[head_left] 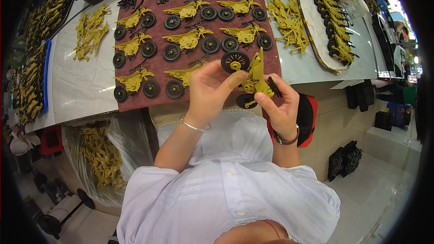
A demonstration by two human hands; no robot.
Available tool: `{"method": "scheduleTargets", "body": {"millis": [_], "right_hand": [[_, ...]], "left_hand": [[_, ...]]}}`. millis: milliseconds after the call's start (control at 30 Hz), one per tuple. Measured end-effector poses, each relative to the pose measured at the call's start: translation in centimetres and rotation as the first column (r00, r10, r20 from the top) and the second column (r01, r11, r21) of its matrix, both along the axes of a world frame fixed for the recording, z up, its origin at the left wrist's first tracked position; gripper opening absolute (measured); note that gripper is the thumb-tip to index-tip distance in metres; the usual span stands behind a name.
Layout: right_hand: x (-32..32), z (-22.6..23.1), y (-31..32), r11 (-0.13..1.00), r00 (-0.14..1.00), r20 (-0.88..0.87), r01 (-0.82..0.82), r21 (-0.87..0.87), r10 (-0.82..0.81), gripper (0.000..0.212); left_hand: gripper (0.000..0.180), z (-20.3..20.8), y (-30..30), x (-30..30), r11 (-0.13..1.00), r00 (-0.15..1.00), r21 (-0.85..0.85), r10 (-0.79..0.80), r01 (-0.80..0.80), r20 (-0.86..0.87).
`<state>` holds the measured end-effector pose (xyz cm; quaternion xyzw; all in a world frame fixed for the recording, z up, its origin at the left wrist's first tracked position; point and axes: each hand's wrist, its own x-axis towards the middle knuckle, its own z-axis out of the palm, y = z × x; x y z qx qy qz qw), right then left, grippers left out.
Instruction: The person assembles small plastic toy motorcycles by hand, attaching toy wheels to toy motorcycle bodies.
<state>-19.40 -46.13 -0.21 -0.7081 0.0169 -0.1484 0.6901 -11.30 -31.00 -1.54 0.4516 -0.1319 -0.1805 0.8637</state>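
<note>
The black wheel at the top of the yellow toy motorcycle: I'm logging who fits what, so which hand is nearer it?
Left. The left hand has its thumb touching the black wheel; the right hand grips the yellow toy motorcycle lower down, apart from that wheel.

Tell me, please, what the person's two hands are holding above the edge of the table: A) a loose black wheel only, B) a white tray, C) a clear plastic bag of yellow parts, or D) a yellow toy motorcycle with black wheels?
D: the left hand and right hand together grip a yellow toy motorcycle, tilted up on end, with a black wheel at its top and another at its bottom.
</note>
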Motion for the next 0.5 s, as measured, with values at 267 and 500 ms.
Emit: {"method": "scheduleTargets", "body": {"millis": [267,500], "right_hand": [[0.2,0.8,-0.3,0.948,0.996,0.060,-0.049,-0.315,0.072,0.029],[-0.4,0.3,-0.1,0.999,0.999,-0.039,0.033,0.002,-0.033,0.034]], "left_hand": [[0.032,2.0,1.2,1.6,0.992,0.989,0.069,-0.108,0.101,0.101],[0.028,1.1,1.4,1.2,0.989,0.986,-0.007,-0.147,0.148,0.074]]}}
